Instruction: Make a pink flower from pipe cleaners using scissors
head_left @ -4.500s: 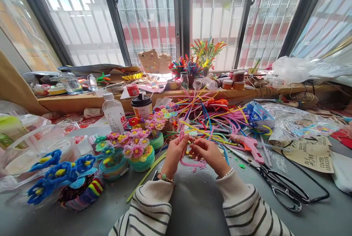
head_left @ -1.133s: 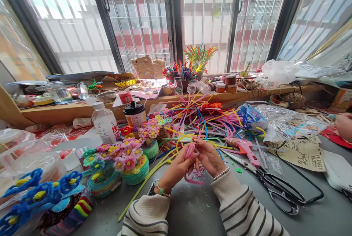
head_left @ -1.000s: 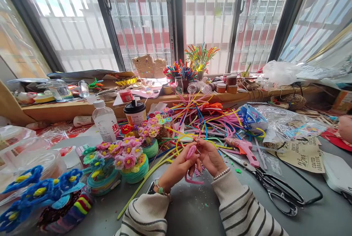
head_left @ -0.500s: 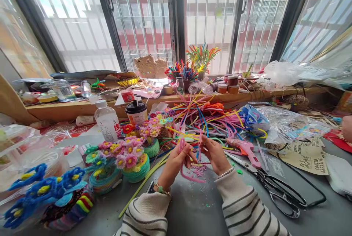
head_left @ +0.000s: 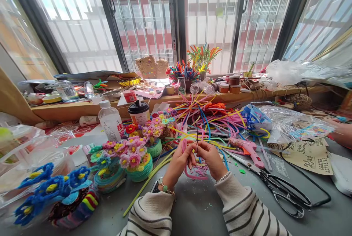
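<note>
Over the middle of the table my left hand (head_left: 178, 164) is closed on a pink pipe cleaner (head_left: 195, 178), which loops up above the fingers and curves round below them. My right hand (head_left: 211, 157) is closed in a pinch, its fingertips meeting those of the left. A thin dark strand (head_left: 197, 136) stands upright from between the two sets of fingertips; the right fingers appear to grip it, and its lower end is hidden. Pink clippings lie on the table below the hands. Behind them spreads a pile of coloured pipe cleaners (head_left: 217, 113).
Left stand fuzzy pink flowers (head_left: 134, 148), blue flowers (head_left: 51, 188), a plastic bottle (head_left: 110, 122) and a lidded cup (head_left: 139, 113). Right lie a pink glue gun (head_left: 247, 149), large scissors (head_left: 283, 188) and a sandpaper sheet (head_left: 308, 157). Another person's hand (head_left: 342, 133) shows at the right edge.
My right hand has moved left and closed in against my left hand. The dark strand now stands upright at the fingertips. The other person's hand reaches further into view.
</note>
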Motion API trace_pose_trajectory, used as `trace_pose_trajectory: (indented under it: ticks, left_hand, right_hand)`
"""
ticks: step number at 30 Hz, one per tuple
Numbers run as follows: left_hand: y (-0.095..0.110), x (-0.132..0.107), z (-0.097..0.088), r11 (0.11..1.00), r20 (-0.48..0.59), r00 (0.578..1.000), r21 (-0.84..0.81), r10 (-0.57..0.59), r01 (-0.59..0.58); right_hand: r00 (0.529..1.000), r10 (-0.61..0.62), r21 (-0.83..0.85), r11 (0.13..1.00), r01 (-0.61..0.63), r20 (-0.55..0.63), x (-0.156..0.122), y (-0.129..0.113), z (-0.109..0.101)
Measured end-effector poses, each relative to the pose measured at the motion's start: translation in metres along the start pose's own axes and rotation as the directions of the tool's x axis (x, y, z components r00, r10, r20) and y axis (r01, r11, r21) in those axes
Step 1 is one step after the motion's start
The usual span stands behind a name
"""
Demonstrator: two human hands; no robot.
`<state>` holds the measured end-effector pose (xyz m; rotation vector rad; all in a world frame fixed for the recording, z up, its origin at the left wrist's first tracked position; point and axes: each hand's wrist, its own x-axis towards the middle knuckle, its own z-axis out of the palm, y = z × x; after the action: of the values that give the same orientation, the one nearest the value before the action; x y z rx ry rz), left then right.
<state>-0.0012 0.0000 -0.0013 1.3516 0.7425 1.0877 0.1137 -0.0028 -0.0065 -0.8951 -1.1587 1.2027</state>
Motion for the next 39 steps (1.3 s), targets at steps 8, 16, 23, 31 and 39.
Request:
trace_pose_trajectory:
  ticks: [8,16,23,31,39]
  left_hand:
    - [-0.003,0.001,0.002,0.997,-0.126,0.992,0.077,-0.001,0.011]
    - [0.006,-0.004,0.000,0.993,-0.282,0.954,0.082,0.103,-0.083]
    - [0.013,-0.007,0.005,0.993,-0.290,0.950,0.045,0.116,-0.108]
    - [0.013,-0.008,0.004,0.991,-0.296,0.947,0.072,0.126,-0.110]
    - [0.013,-0.009,0.004,0.981,-0.310,0.936,0.141,0.170,-0.132]
  right_hand:
    - [0.985,-0.061,-0.016,0.998,0.059,-0.161,0.006,-0.001,-0.007]
    - [0.977,-0.208,-0.497,0.853,0.160,-0.043,-0.009,0.004,-0.021]
    - [0.936,-0.258,-0.746,0.567,0.349,0.241,-0.025,0.005,-0.004]
    - [0.934,-0.251,-0.801,0.486,0.350,0.255,-0.027,0.005,-0.002]
    - [0.940,-0.231,-0.797,0.503,0.335,0.250,-0.028,0.003,-0.001]
